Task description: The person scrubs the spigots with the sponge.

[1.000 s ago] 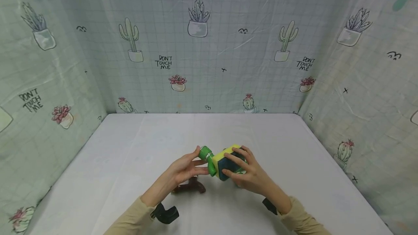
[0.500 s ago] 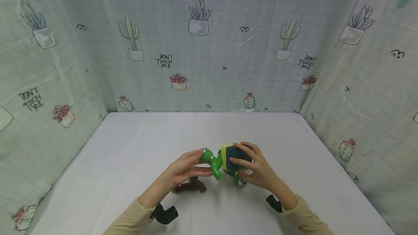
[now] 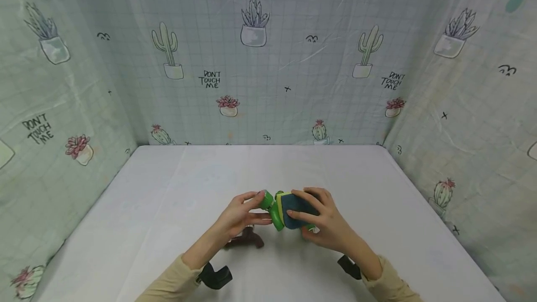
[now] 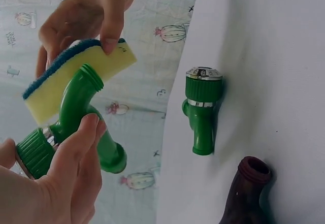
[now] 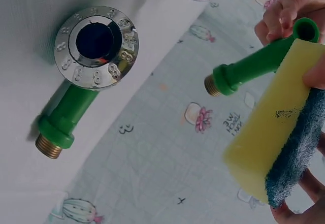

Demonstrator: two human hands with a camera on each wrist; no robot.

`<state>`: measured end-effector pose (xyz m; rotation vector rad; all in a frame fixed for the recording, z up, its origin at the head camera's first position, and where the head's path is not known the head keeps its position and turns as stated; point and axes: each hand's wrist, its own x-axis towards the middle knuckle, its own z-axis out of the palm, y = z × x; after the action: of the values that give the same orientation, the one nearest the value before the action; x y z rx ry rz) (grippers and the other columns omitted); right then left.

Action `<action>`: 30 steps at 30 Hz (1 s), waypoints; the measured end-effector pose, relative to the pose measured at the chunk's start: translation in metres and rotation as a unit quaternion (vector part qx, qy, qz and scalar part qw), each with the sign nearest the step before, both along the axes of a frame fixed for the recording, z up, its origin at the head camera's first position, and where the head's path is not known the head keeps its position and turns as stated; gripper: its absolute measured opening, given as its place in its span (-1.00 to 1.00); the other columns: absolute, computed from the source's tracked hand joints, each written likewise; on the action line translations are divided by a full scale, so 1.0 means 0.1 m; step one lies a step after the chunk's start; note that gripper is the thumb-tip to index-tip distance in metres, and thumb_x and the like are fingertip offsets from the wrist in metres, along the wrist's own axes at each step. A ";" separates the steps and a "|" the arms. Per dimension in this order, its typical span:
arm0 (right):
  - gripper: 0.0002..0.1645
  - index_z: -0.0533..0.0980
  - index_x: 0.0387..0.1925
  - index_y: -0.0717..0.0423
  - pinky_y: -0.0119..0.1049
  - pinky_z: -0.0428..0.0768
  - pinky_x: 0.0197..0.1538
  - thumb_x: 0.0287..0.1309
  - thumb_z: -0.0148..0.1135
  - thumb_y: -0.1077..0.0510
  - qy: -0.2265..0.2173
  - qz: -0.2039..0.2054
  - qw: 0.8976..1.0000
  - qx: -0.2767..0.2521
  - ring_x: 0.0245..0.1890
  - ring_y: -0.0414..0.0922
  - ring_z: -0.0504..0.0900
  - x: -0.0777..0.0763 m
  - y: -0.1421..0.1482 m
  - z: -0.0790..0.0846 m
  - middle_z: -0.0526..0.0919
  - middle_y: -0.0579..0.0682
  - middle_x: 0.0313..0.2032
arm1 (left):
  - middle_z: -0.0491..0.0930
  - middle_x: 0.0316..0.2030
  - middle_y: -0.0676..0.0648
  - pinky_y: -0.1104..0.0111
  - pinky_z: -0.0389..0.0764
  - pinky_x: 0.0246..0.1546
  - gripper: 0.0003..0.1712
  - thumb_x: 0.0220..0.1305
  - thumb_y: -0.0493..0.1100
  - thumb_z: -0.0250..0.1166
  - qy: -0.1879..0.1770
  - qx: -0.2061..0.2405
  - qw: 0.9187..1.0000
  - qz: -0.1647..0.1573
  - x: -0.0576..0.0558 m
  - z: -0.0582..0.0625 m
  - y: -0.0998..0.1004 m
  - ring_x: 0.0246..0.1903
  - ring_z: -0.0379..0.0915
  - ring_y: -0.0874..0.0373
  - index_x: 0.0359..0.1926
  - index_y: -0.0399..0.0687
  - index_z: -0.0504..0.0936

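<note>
My left hand [image 3: 241, 216] grips a green plastic tap [image 4: 76, 104] by its ridged knob, fingers along the body. The tap is off the table, its curved spout facing the sponge. My right hand [image 3: 325, 220] holds a sponge [image 5: 274, 127], yellow with a dark blue scouring side, between thumb and fingers. The sponge's yellow face lies against the tap in the head view. Below the right hand, a second green tap [image 4: 203, 112] with a chrome-faced knob rests on the table, mostly hidden from the head view.
A dark brown tap [image 3: 247, 239] lies on the white table [image 3: 189, 176] below the left hand. Black pieces show beside each wrist, a curved one [image 3: 216, 276] at the left and a shorter one [image 3: 349, 267] at the right. Patterned cloth [image 3: 268, 69] surrounds the table.
The sponge has shifted and turned against the held tap, moving right and then back left with the right hand. The left hand keeps its grip, moving slightly to the right.
</note>
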<state>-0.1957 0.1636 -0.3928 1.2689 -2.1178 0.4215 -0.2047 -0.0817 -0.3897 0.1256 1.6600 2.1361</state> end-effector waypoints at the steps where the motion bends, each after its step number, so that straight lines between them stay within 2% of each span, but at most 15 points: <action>1: -0.25 0.49 -0.02 -0.23 0.07 0.29 0.02 -0.47 0.45 0.17 0.005 0.003 1.000 0.000 0.09 0.14 0.24 0.00 0.00 0.00 0.34 0.14 0.16 | 0.52 -0.14 -0.23 0.05 0.54 -0.15 -0.30 0.19 0.09 0.13 0.000 -0.003 1.000 0.005 0.00 -0.01 0.00 -0.27 0.59 -0.10 0.14 -0.38 0.25; 3: -0.30 0.49 -0.02 -0.22 0.07 0.26 0.03 -0.39 0.42 0.15 0.012 0.012 1.000 -0.005 0.08 0.15 0.26 0.01 0.01 0.00 0.35 0.15 0.15 | 0.50 -0.10 -0.28 0.08 0.55 -0.17 -0.28 0.19 0.13 0.11 -0.001 -0.006 1.000 0.013 -0.01 -0.03 -0.01 -0.24 0.58 -0.13 0.12 -0.39 0.26; 6: -0.53 0.50 -0.03 -0.22 0.07 0.25 0.03 -0.10 0.25 0.08 0.020 0.026 0.999 -0.017 0.08 0.16 0.26 0.03 0.01 0.00 0.36 0.15 0.14 | 0.41 -0.01 -0.37 0.12 0.57 -0.19 -0.24 0.18 0.18 0.08 -0.018 0.001 1.000 0.025 -0.03 -0.06 -0.02 -0.15 0.53 -0.20 0.14 -0.38 0.25; 8: -0.63 0.51 -0.04 -0.20 0.07 0.24 0.03 0.05 0.09 0.04 0.033 0.039 0.998 -0.029 0.07 0.16 0.27 0.05 -0.01 -0.01 0.37 0.16 0.13 | 0.31 0.05 -0.41 0.13 0.56 -0.16 -0.22 0.19 0.19 0.06 -0.038 0.022 0.999 0.026 -0.04 -0.06 -0.02 -0.08 0.47 -0.26 0.17 -0.37 0.20; 10: -0.65 0.52 -0.06 -0.18 0.07 0.23 0.04 0.12 -0.02 0.01 0.053 0.053 0.996 -0.041 0.05 0.17 0.28 0.06 -0.05 -0.01 0.39 0.19 0.11 | 0.21 0.09 -0.44 0.11 0.52 -0.10 -0.21 0.21 0.17 0.05 -0.060 0.055 0.996 0.023 -0.05 -0.06 -0.02 0.00 0.38 -0.31 0.22 -0.35 0.13; 15: -0.66 0.53 -0.08 -0.17 0.11 0.21 0.05 0.11 -0.02 0.04 0.102 0.070 0.991 -0.053 0.02 0.20 0.31 0.08 -0.13 -0.01 0.43 0.22 0.05 | 0.10 0.13 -0.44 0.06 0.43 -0.02 -0.25 0.28 0.08 0.00 -0.098 0.113 0.989 0.016 -0.04 -0.03 0.01 0.10 0.22 -0.39 0.27 -0.36 0.03; 19: -0.68 0.53 -0.10 -0.19 0.15 0.22 0.03 0.10 0.00 0.03 0.125 0.071 0.988 -0.051 0.01 0.19 0.32 0.09 -0.16 -0.03 0.45 0.21 0.03 | 0.12 0.10 -0.42 0.05 0.44 -0.04 -0.28 0.30 0.05 -0.02 -0.095 0.111 0.989 0.013 -0.02 -0.02 0.02 0.08 0.27 -0.36 0.25 -0.39 0.04; 24: -0.70 0.52 -0.12 -0.20 0.16 0.22 0.07 0.08 0.03 0.03 0.132 0.076 0.987 -0.058 0.01 0.21 0.30 0.08 -0.14 -0.02 0.45 0.22 0.01 | 0.13 0.08 -0.43 0.06 0.47 -0.06 -0.21 0.26 0.09 0.00 -0.112 0.117 0.987 -0.014 0.00 -0.02 -0.01 0.02 0.37 -0.28 0.26 -0.39 -0.02; 27: -0.71 0.51 -0.12 -0.21 0.14 0.19 0.15 0.09 0.04 0.03 0.129 0.080 0.987 -0.060 0.03 0.22 0.27 0.06 -0.11 -0.02 0.44 0.23 0.00 | 0.13 0.08 -0.43 0.08 0.49 -0.06 -0.22 0.27 0.10 -0.02 -0.123 0.132 0.983 -0.038 0.00 -0.03 -0.03 0.01 0.38 -0.24 0.27 -0.36 -0.04; 30: -0.73 0.50 -0.13 -0.19 0.11 0.13 0.24 0.10 0.05 0.03 0.124 0.085 0.987 -0.061 0.06 0.23 0.25 0.04 -0.07 -0.06 0.43 0.25 0.00 | 0.15 0.08 -0.42 0.12 0.52 -0.08 -0.26 0.30 0.10 -0.06 -0.120 0.134 0.982 -0.055 -0.01 -0.04 -0.05 0.00 0.41 -0.20 0.27 -0.32 -0.02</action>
<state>-0.1912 0.1563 -0.3986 1.3613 -1.7585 0.4349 -0.2052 -0.0872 -0.3935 0.0367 1.2010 2.1837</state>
